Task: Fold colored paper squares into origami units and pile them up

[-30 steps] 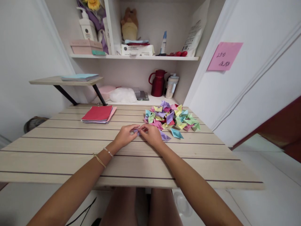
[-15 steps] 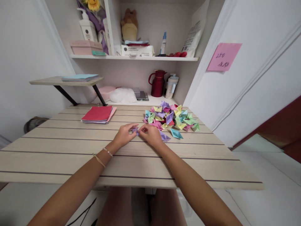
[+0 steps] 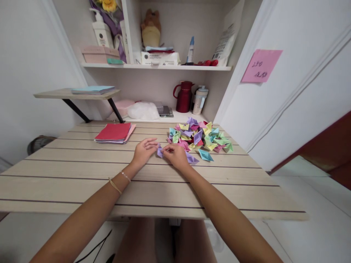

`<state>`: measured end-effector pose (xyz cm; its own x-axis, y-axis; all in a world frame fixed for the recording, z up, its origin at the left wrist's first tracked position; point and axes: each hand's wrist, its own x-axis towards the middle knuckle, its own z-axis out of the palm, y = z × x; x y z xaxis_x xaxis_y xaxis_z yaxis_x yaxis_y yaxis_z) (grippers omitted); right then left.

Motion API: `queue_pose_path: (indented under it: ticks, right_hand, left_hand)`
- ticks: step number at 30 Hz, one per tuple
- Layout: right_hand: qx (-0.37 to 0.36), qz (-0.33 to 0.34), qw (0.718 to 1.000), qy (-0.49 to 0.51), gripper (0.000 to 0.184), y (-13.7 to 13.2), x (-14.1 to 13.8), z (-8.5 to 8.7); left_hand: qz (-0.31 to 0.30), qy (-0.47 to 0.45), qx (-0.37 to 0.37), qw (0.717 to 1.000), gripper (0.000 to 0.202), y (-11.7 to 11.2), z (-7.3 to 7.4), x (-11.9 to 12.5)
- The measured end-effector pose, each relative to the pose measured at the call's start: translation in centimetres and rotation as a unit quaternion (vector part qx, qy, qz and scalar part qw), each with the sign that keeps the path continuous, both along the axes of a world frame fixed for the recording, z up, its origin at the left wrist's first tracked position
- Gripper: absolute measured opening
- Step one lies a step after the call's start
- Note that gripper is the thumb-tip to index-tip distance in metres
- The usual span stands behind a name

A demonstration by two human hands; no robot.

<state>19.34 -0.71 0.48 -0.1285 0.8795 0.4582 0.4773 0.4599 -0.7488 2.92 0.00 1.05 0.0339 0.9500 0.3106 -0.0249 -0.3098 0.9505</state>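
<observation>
A small purple folded paper [image 3: 159, 151] sits between my two hands on the wooden table [image 3: 82, 171]. My right hand [image 3: 175, 156] pinches it from the right with closed fingers. My left hand [image 3: 143, 150] rests just to its left, fingers curled and loosened, fingertips close to the paper. A heap of folded paper boats [image 3: 200, 138] in purple, pink, yellow, green and blue lies just beyond my right hand. One purple boat [image 3: 192, 159] lies beside my right wrist.
A stack of red and pink paper sheets [image 3: 115, 133] lies at the table's back left. Behind stand a red jug [image 3: 184, 96], a pale cup [image 3: 200, 99] and shelves with bottles. A pink note [image 3: 261, 65] hangs on the right wall.
My left hand has drawn back a little from the purple paper and its fingers have loosened. My right hand keeps its pinch and has lifted the paper slightly upright.
</observation>
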Motion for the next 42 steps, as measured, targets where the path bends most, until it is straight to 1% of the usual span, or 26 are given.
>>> queue_pose_path:
  ticks: [2,4,7,9,13,18,22,24,26,29,31,34,36,42]
  right_hand:
    - [-0.014,0.011,0.998,0.062,0.013,0.3,0.0,-0.3]
    - [-0.028,0.017,0.992,0.121,0.017,0.7,0.1,-0.6]
    - [-0.053,0.016,0.982,0.183,0.022,1.1,0.1,-0.8]
    - [-0.065,0.020,0.978,0.196,0.024,1.2,0.1,-0.9]
    - [-0.072,0.033,0.984,0.157,0.023,0.9,0.1,-0.7]
    - [-0.030,0.030,0.995,0.087,0.015,0.6,0.0,-0.6]
    - [-0.052,0.057,0.992,0.104,0.014,0.5,-0.2,-0.5]
    - [-0.071,0.071,0.986,0.130,0.016,0.4,-0.3,-0.5]
    - [-0.094,0.079,0.979,0.162,0.022,0.3,-0.5,-0.4]
    - [-0.129,0.096,0.966,0.204,0.043,0.0,-0.7,-0.5]
    - [-0.143,0.117,0.963,0.196,0.048,-0.2,-0.8,-0.5]
    - [-0.142,0.138,0.968,0.154,0.040,-0.2,-0.6,-0.6]
    - [-0.130,0.138,0.973,0.131,0.035,-0.2,-0.5,-0.6]
    - [-0.060,0.093,0.994,0.027,0.025,-0.3,-0.2,-0.1]
  left_hand:
    - [-0.012,-0.047,-0.023,0.999,0.050,0.3,0.2,-0.3]
    - [-0.038,-0.068,-0.043,0.996,0.051,0.4,0.4,-0.6]
    - [-0.095,-0.064,-0.085,0.990,0.050,0.2,0.3,-0.5]
    - [-0.115,-0.059,-0.104,0.986,0.050,0.0,0.1,-0.4]
    - [-0.096,-0.042,-0.098,0.990,0.047,0.1,-0.3,-0.2]
    - [-0.076,-0.010,-0.078,0.994,0.044,0.5,-0.6,-0.4]
    - [-0.052,-0.013,-0.074,0.996,0.040,0.6,-0.8,-0.5]
    - [-0.037,-0.022,-0.077,0.996,0.040,0.6,-0.8,-0.5]
    - [-0.038,-0.030,-0.083,0.995,0.038,0.5,-0.6,-0.5]
    - [-0.054,-0.047,-0.085,0.994,0.034,0.2,-0.4,-0.4]
    - [-0.055,-0.047,-0.077,0.994,0.032,0.1,-0.3,-0.3]
    - [-0.051,-0.030,-0.069,0.996,0.032,0.0,-0.2,-0.2]
    - [-0.051,-0.022,-0.073,0.996,0.031,0.1,-0.2,-0.2]
    - [-0.035,0.002,-0.062,0.997,0.027,0.2,-0.2,-0.3]
